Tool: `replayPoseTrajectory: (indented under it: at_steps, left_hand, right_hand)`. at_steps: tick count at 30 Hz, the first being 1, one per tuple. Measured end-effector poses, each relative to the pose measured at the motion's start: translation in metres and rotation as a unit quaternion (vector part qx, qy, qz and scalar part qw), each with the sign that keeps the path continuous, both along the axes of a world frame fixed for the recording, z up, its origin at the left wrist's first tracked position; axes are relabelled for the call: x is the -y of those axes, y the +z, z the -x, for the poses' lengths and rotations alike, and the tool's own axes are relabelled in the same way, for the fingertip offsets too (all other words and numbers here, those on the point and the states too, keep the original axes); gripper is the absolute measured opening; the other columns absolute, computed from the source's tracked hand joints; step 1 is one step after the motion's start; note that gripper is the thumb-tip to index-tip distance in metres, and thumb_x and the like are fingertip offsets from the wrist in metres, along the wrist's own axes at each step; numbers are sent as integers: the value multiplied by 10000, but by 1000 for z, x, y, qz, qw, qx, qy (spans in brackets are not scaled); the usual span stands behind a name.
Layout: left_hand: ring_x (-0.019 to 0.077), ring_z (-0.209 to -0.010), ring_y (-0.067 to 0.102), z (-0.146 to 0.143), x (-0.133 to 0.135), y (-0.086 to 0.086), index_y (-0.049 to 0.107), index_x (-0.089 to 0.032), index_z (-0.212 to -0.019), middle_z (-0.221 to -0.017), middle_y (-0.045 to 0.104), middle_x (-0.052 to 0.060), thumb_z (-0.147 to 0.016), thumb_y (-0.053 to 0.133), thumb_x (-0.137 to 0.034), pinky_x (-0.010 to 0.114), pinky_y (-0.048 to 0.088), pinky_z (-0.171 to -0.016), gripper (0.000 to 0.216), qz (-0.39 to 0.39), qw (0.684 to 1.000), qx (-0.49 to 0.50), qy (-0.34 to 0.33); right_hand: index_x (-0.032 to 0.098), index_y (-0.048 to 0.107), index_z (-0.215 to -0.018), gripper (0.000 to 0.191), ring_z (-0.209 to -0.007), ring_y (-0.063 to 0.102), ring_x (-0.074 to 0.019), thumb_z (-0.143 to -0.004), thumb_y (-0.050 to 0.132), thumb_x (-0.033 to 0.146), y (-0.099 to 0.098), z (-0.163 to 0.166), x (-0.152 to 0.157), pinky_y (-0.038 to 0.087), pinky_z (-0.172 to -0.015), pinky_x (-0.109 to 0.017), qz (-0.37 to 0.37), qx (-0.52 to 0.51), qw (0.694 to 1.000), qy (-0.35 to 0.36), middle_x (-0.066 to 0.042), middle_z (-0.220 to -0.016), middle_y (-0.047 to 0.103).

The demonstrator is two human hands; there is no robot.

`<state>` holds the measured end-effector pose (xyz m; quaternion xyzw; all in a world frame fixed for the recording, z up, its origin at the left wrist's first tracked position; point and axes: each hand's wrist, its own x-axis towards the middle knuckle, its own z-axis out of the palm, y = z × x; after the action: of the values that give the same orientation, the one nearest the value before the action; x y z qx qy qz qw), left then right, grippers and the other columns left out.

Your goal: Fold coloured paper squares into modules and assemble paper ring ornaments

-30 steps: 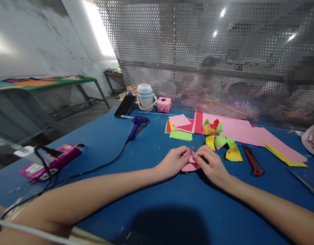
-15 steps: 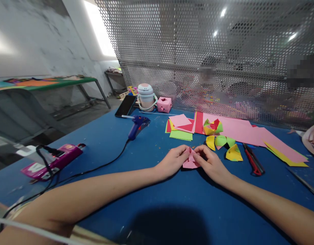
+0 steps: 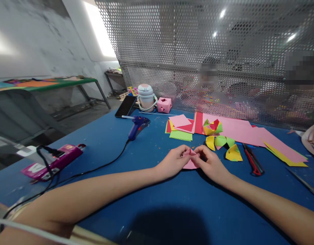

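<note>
Blue table (image 3: 95,136) first, far edge along the mesh screen. Pink sheets (image 3: 230,129) lie along that far edge. Purple power strip (image 3: 71,154) sits by the left edge. Mid-table, well in from the far edge: both hands. Left hand (image 3: 173,161): fingers curled, thumb and forefinger closed on paper. Right hand (image 3: 213,163): also curled, barely any gap at the tips, thumb on the same paper. Glue gun (image 3: 135,128) lies in from the far-left corner, hands well apart from it. Yellow folded piece (image 3: 234,153) lies between the right hand and the far edge.

Smallest, the one being worked: pink paper (image 3: 190,164), between the hands, peaked on top, a flap toward the near edge. Can't tell if it touches the table; fingertips hide the crease.

Doing it well, my take: left grips steady, right thumb does the pressing. Line up edges before pinching hard, run the nail along the fold, go light at the peak since thin paper can crumple. Bracing the flap on the table would probably help.
</note>
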<state>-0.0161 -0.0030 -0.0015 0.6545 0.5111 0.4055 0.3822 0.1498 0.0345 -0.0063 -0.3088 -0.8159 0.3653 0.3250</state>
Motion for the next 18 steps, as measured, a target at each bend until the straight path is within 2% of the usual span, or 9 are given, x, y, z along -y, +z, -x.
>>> replayPoseTrajectory:
  at_steps: [5,11,18]
  left_hand:
    - [100,-613,377,1,-2,-4,534,-153,-782,-637,413,-53,-828,452,-268,211,323,-570,149,-11,1000,-29,-3]
    - [131,-723,467,3,-1,0,558,-143,-851,-758,534,3,-883,342,-305,239,386,-682,272,8,999,5,-42]
    - [166,-840,512,4,0,1,590,-149,-925,-867,597,28,-888,331,-309,271,407,-781,307,15,997,45,-59]
  right_hand:
    - [192,543,-861,196,-706,506,-128,-913,412,330,3,-1,-1,430,-656,-245,12,-7,1000,-6,6,-766,537]
    - [189,538,-852,177,-645,504,-122,-883,478,352,0,0,-2,429,-592,-245,43,-13,999,-12,2,-741,554]
    - [189,549,-830,161,-635,503,-127,-875,493,333,-2,0,-2,427,-590,-251,19,-18,999,-22,4,-717,551]
